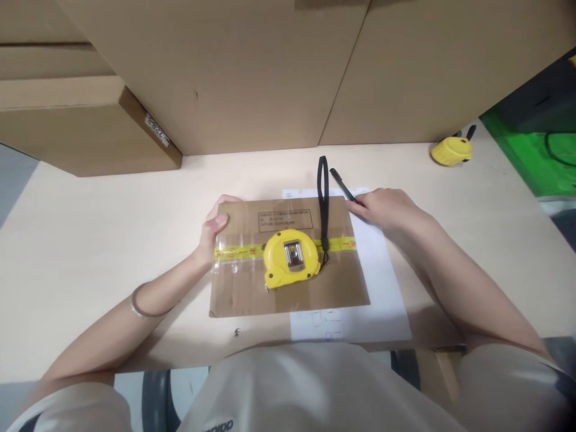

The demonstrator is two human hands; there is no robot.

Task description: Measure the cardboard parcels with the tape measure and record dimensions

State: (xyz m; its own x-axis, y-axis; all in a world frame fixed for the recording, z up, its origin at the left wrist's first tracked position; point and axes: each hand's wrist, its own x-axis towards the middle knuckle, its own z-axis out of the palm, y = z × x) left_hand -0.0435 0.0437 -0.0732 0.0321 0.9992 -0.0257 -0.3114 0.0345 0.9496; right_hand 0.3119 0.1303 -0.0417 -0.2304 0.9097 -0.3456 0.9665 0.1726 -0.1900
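Observation:
A small brown cardboard box [288, 300], with yellow printed tape across it, lies in front of me over a sheet of white paper [387, 288]. My left hand [215, 225] is closed on its upper left edge, thumb on top. On the box rests a yellow tape measure [276, 261] with a black wrist strap [323, 198] stretching away from me. My right hand [382, 207] is closed around a black pen [344, 185] by the box's upper right corner; its fingers are partly hidden. Pen marks show on the paper below the box.
Large cardboard boxes [252, 78] form a wall along the back of the light wooden table [81, 240]. Another carton [67, 129] stands at the back left. A second yellow tape measure [451, 151] sits at the back right, near a green surface [517, 150] beyond the table edge.

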